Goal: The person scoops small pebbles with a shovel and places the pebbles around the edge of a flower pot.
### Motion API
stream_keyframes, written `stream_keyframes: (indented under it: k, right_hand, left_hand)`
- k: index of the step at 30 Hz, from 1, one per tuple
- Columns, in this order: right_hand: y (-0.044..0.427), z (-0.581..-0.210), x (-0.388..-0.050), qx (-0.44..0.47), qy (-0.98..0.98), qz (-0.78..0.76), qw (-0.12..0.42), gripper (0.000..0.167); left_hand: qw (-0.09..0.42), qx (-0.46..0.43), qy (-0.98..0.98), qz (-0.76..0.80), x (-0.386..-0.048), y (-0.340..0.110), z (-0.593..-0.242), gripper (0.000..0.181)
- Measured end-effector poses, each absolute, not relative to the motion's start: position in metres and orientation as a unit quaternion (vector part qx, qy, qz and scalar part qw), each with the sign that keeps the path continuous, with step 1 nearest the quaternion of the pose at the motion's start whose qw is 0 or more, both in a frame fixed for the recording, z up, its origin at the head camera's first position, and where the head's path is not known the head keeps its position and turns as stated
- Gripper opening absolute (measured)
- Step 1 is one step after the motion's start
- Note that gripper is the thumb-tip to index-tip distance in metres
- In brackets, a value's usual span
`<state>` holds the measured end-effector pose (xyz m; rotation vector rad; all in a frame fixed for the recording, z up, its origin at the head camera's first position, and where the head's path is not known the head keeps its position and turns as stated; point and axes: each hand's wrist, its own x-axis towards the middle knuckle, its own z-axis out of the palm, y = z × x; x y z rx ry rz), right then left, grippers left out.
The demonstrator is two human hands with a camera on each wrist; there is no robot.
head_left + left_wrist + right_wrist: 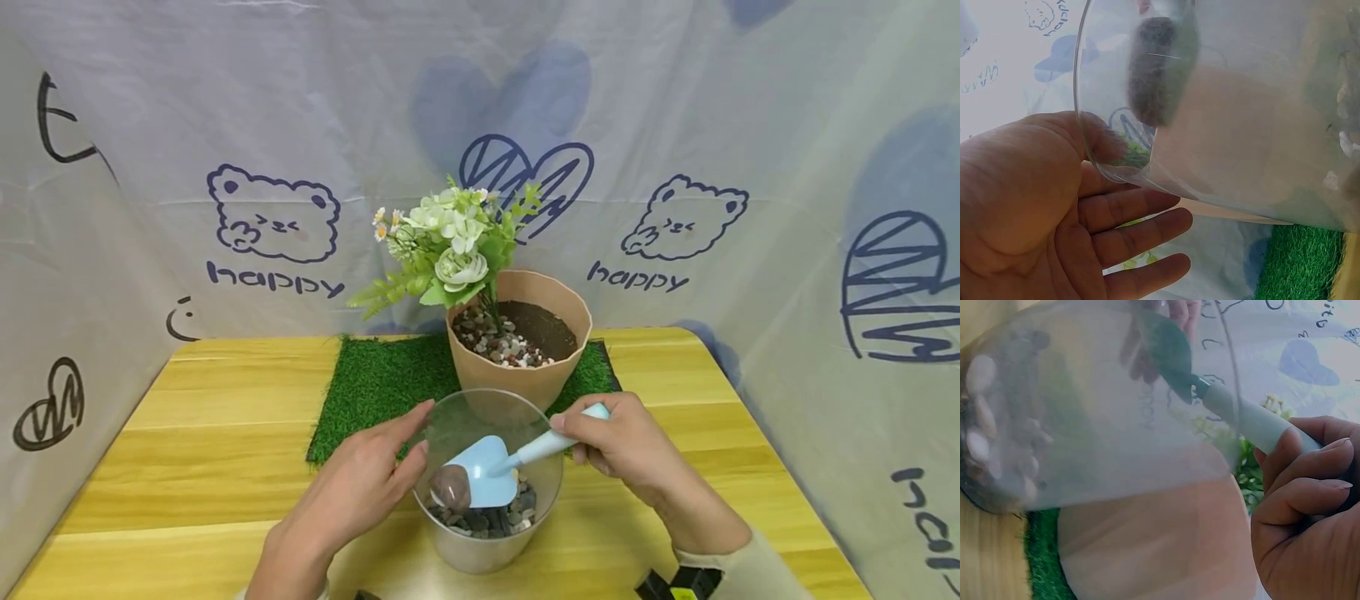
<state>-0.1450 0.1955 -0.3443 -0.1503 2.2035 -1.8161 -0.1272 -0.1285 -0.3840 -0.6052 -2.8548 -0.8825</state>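
Observation:
A small light blue trowel (487,471) slants down into a clear plastic container (551,492), whose bottom holds grey and pale pebbles (487,521). My right hand (626,442) grips the trowel's pale handle (1254,422), fingers curled round it. At the blade's tip lies a large brownish-grey stone (452,486), blurred and dark through the wall in the left wrist view. My left hand (367,479) is at the container's left rim with fingers mostly straight; in the left wrist view its fingers (1141,234) lie beside the rim, and whether they press it I cannot tell.
Behind the container, a peach flowerpot (517,379) with soil, pebbles and artificial white-green flowers (457,242) stands on a green turf mat (375,392). The wooden table (187,467) is enclosed by printed white cloth (375,100) at the back and sides.

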Motion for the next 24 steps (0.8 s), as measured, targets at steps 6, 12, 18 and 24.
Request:
stream_keyframes:
  k: [6,12,18,24]
  right_hand:
    - [0.212,-0.328,-0.151,-0.047,0.743,-0.66,0.1,0.024]
    - [0.236,-0.305,-0.172,-0.02,0.699,-0.712,0.071,0.031]
    - [0.257,-0.288,-0.202,0.004,0.681,-0.731,0.039,0.027]
    - [0.266,-0.293,-0.228,0.057,0.699,-0.713,0.004,0.022]
  left_hand:
    - [0.046,-0.196,-0.936,-0.288,-0.127,-0.127,-0.383,0.055]
    - [0.05,-0.197,-0.936,-0.289,-0.127,-0.127,-0.384,0.055]
    - [0.044,-0.195,-0.936,-0.291,-0.127,-0.128,-0.383,0.056]
    - [0.038,-0.19,-0.936,-0.295,-0.127,-0.128,-0.383,0.056]
